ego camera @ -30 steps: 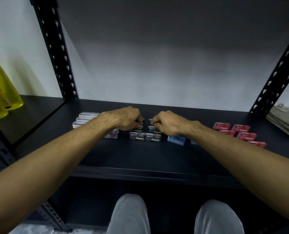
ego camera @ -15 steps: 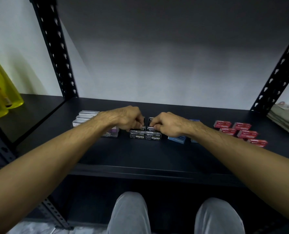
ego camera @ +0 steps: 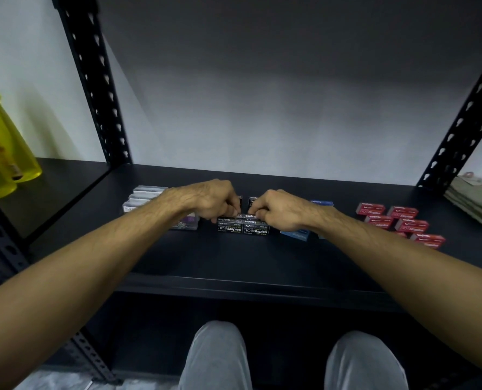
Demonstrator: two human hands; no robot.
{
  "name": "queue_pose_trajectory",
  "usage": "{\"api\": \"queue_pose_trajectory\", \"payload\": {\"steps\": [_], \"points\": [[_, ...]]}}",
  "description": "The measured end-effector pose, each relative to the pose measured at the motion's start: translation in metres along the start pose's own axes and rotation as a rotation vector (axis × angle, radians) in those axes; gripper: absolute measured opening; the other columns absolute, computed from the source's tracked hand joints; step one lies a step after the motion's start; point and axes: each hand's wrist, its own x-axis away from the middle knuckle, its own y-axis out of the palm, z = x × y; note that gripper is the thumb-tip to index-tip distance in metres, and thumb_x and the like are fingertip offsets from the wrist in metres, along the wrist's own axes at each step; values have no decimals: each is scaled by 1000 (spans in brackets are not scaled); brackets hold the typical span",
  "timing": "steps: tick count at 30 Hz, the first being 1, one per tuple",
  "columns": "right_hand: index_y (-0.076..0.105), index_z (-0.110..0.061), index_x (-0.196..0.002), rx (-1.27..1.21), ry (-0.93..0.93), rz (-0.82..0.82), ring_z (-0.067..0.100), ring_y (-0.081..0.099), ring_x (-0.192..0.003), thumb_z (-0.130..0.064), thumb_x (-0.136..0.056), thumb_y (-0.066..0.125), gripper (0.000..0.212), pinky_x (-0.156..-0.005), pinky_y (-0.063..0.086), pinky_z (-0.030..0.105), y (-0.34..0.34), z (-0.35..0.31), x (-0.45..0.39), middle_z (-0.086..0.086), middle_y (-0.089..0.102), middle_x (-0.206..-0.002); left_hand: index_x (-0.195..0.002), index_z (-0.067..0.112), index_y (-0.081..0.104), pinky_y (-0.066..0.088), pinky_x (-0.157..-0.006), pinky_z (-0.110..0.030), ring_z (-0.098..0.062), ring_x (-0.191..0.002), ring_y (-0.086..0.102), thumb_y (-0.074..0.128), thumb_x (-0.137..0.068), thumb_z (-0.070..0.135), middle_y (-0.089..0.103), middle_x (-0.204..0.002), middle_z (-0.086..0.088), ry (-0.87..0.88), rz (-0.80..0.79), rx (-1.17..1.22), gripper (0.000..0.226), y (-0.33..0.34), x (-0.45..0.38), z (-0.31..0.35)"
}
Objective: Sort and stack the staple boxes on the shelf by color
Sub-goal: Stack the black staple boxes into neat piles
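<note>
The black shelf (ego camera: 234, 257) spreads wide in front of me, framed by perforated black uprights (ego camera: 93, 88), with a pale wall behind. My knees in grey trousers (ego camera: 217, 358) show below its front edge. Off to my left, on the neighbouring shelf, stands a yellow bottle (ego camera: 0, 147); at the far right lies a folded pile of cloth or paper (ego camera: 476, 201), too blurred to name.

Both my forearms reach in and meet at the middle. My left hand (ego camera: 209, 199) and right hand (ego camera: 279, 209) are curled, fingertips pinching at the top of the black staple boxes (ego camera: 244, 228), which sit in a small stacked block at the centre of the shelf. Each grip is clenched on a box of the upper layer, as far as I can see past my knuckles.

Left of them, partly under my left wrist, lie the grey-white staple boxes (ego camera: 144, 197). Just right of my right hand are the blue staple boxes (ego camera: 296, 235). Further right, well apart, the red staple boxes (ego camera: 403, 220) lie scattered, unstacked.
</note>
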Motion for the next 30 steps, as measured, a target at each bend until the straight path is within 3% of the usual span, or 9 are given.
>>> {"api": "queue_pose_trajectory", "payload": {"steps": [4,8,10,13,18,26,28,30], "points": [[70,-19,-118,4,4,-18,7,59,-97,-14,-100,47,30,-83,42,22,0,-2,1,-3,69,-115,-106,25,73,54,-62,-24,-7,-56,66,57,-97,27,69,-72,8,-12,-8,-12,18,0,1,-1],[68,-23,-118,-26,41,-4,15,63,-105,-27,-99,48,27,-94,50,36,-4,-5,6,-4,69,-115,-107,27,71,57,-62,-27,-8,-56,65,54,-98,30,71,-70,0,-31,-18,-21,19,-2,4,1],[61,-26,-129,-15,57,-14,15,60,-110,-37,-97,52,36,-97,48,34,-8,-7,10,-4,65,-123,-108,26,70,59,-64,-30,-11,-64,69,56,-96,34,74,-81,-2,-39,-32,-27,20,-3,6,3],[54,-27,-136,36,58,-50,14,60,-99,-46,-87,65,55,-89,50,32,-9,-6,13,-5,64,-116,-109,23,68,57,-61,-26,-12,-72,70,64,-90,39,75,-90,-1,-55,-66,-40,25,-5,7,5],[56,-26,-133,87,32,-67,13,61,-93,-32,-81,76,56,-84,51,30,-4,-5,13,-3,66,-113,-119,27,65,53,-78,-29,-17,-87,67,79,-77,38,72,-94,0,-78,-91,-98,45,-2,6,7],[65,-24,-116,65,18,-37,6,58,-78,-25,-86,73,31,-69,44,24,1,-3,10,-6,65,-101,-112,29,68,48,-75,-26,-12,-83,62,77,-81,28,66,-87,8,-47,-29,-89,33,1,7,5],[65,-24,-114,60,15,-39,3,57,-75,-25,-87,72,28,-68,44,23,1,-4,11,-6,65,-99,-115,29,68,51,-78,-28,-15,-85,64,77,-81,27,69,-90,6,-35,-22,-87,34,2,7,5],[65,-23,-115,61,13,-39,3,57,-76,-24,-87,72,29,-69,45,23,1,-4,11,-7,65,-99,-116,28,67,52,-70,-25,-15,-78,67,75,-83,26,73,-87,0,-40,-31,-68,34,2,8,4]]}}
